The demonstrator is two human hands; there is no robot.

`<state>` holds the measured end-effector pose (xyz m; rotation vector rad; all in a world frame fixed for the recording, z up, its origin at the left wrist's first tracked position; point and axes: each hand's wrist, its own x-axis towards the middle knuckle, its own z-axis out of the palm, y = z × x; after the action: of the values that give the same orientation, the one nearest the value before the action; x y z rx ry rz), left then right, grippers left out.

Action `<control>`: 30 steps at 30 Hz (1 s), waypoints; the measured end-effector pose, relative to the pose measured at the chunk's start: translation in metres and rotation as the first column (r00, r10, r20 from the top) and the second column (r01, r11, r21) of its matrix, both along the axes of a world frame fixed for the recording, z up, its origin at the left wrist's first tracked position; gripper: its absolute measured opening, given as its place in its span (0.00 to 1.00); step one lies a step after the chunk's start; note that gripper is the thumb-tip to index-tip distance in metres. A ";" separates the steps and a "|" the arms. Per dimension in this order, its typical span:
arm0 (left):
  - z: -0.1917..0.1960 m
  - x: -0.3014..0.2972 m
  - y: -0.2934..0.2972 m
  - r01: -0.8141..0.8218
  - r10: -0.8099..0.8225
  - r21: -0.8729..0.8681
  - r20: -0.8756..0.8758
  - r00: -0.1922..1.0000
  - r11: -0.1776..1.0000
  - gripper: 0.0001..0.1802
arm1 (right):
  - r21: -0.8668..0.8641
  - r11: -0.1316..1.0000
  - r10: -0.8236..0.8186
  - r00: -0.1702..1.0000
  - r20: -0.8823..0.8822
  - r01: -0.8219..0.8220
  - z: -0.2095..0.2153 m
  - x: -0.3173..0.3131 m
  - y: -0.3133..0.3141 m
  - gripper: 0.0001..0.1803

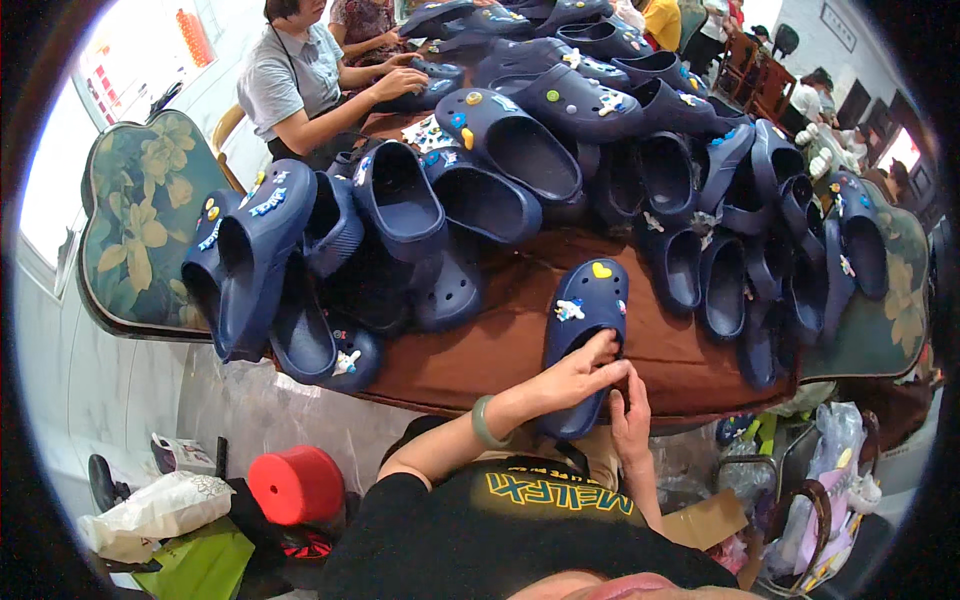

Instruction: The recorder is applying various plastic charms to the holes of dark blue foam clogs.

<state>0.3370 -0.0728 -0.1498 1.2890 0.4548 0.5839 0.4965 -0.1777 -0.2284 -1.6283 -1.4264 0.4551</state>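
A dark blue clog point(585, 300) lies on the brown cloth in front of me, its toe pointing away. On its top sit a yellow heart charm point(601, 270), a white-and-blue figure charm point(569, 310) and a small pinkish charm at the right side. My left hand point(585, 368), below a pale green bangle point(487, 422), reaches over the clog, with some fingers inside its opening and holding it. My right hand point(631, 415) is at the clog's right side, fingers stretched upward, their tips close to my left fingers. Nothing shows in the right hand.
Piles of blue clogs point(400, 200) with charms cover the far, left and right parts of the table with its brown cloth point(500, 355). Flower-patterned chair backs point(150, 220) flank it. Across the table, a person point(300, 80) handles a clog. A red stool point(295, 485) and bags stand below.
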 end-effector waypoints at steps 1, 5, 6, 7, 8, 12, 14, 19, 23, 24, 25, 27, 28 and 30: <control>-0.002 -0.006 -0.001 0.004 -0.003 0.047 -0.022 1.000 0.999 0.30 | 0.017 1.000 0.023 0.998 0.065 -0.024 -0.001 -0.001 0.001 0.29; -0.006 -0.032 -0.001 -0.299 0.361 0.475 -0.042 0.932 0.828 0.19 | -0.012 0.999 0.042 0.973 0.228 -0.040 0.000 -0.002 0.003 0.31; -0.012 -0.036 0.001 -0.367 0.470 0.578 -0.033 0.882 0.729 0.20 | -0.016 0.999 0.041 0.972 0.230 -0.039 0.002 -0.003 0.003 0.31; -0.019 -0.042 0.003 -0.418 0.572 0.671 -0.010 0.820 0.612 0.20 | -0.042 0.999 0.039 0.978 0.206 -0.031 0.006 -0.005 0.002 0.32; -0.027 -0.045 0.006 -0.441 0.666 0.745 -0.004 0.746 0.500 0.28 | -0.070 0.997 0.034 0.983 0.183 -0.022 0.008 -0.006 0.001 0.33; -0.056 -0.054 0.003 -0.369 0.738 0.740 -0.246 0.629 0.562 0.47 | -0.170 0.983 0.088 0.993 0.082 -0.073 0.012 -0.010 -0.005 0.35; -0.054 -0.057 0.005 -0.306 0.638 0.660 -0.343 0.689 0.685 0.47 | -0.429 0.903 0.096 0.984 0.154 -0.021 0.021 -0.013 -0.006 0.38; -0.050 -0.051 0.007 -0.058 0.424 0.547 -0.574 0.701 0.835 0.37 | -0.451 0.885 0.123 0.992 -0.021 -0.119 0.015 -0.021 -0.009 0.40; -0.068 -0.046 0.010 -0.083 0.517 0.662 -0.493 0.700 0.745 0.29 | -0.381 0.904 0.101 0.964 -0.246 -0.192 0.018 -0.027 -0.009 0.41; -0.070 -0.046 0.010 -0.094 0.538 0.693 -0.459 0.707 0.715 0.27 | -0.382 0.903 0.106 0.964 -0.245 -0.197 0.014 -0.027 -0.008 0.41; -0.069 -0.046 0.009 -0.095 0.538 0.692 -0.458 0.708 0.715 0.27 | -0.332 0.913 0.070 0.891 -0.448 -0.238 0.007 -0.027 -0.010 0.41; -0.066 -0.045 0.005 -0.138 0.568 0.708 -0.418 0.709 0.693 0.26 | -0.273 0.924 0.039 0.777 -0.629 -0.267 0.003 -0.027 -0.013 0.42; -0.070 -0.045 0.002 -0.141 0.571 0.708 -0.416 0.708 0.692 0.26 | -0.285 0.922 -0.013 0.714 -0.700 -0.263 0.004 -0.027 -0.014 0.42; -0.081 -0.045 -0.004 -0.306 0.667 0.746 -0.239 0.706 0.592 0.24 | -0.296 0.918 -0.062 0.644 -0.763 -0.263 0.006 -0.028 -0.018 0.42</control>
<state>0.2919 -0.0770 -0.2313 2.0473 1.1715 0.9544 0.4685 -0.1956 -0.2227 -1.3542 -0.7852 1.3911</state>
